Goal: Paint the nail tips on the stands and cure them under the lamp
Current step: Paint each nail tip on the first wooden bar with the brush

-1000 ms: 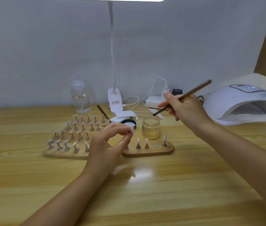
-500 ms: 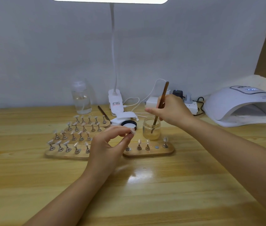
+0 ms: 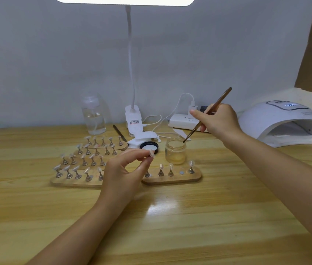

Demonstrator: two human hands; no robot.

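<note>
Nail tip (image 3: 151, 152) pinched between thumb and forefinger of left hand (image 3: 124, 170), held above the table (image 3: 170, 217), near the black lid (image 3: 150, 147). Right hand (image 3: 219, 121) grips brush (image 3: 206, 115) tilted, bristle end at the rim of the open jar (image 3: 176, 151). Near stand (image 3: 172, 177) just right of the left hand carries four tips and one bare spot. Four more stands (image 3: 86, 165) with tips sit left. Curing lamp (image 3: 283, 123) far right; clear bottle (image 3: 94, 115) and desk lamp (image 3: 133, 119) by the wall.
</note>
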